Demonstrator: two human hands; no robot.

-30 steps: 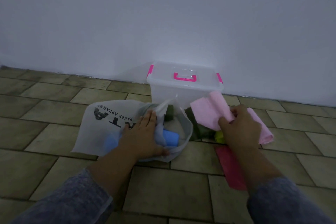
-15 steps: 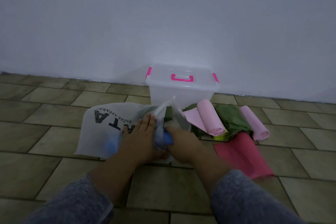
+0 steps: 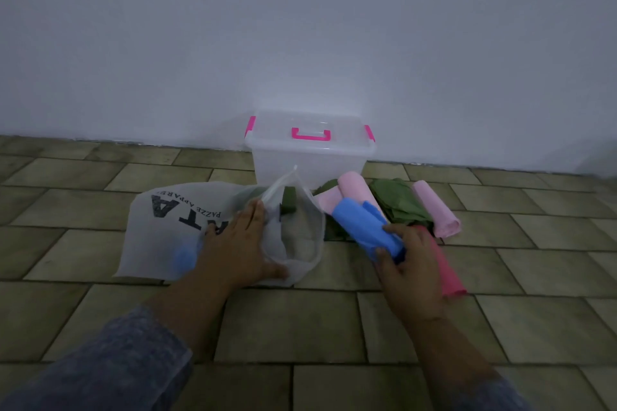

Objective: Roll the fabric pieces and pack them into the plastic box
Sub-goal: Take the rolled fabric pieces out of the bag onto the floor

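A clear plastic box (image 3: pixel 307 163) with a closed lid and pink handle and clips stands against the wall. In front of it lies a white printed bag (image 3: pixel 167 233), its mouth open toward the right. My left hand (image 3: pixel 240 243) presses flat on the bag near its mouth, fingers spread. My right hand (image 3: pixel 405 264) grips a blue fabric roll (image 3: pixel 362 223) just right of the bag. Behind it lie two pink rolls (image 3: pixel 354 188) (image 3: pixel 435 208), green fabric (image 3: pixel 400 205) and a flat dark-pink piece (image 3: pixel 447 274). Something blue (image 3: pixel 185 255) shows through the bag.
The floor is tiled in olive-brown bricks (image 3: pixel 300 320). A plain white wall (image 3: pixel 300 37) rises directly behind the box. More green fabric (image 3: pixel 288 202) sits by the bag's mouth in front of the box.
My right hand dropped the pink roll on the pile, reached into the bag's mouth, and has drawn a blue roll out to the right. The left hand stayed on the bag.
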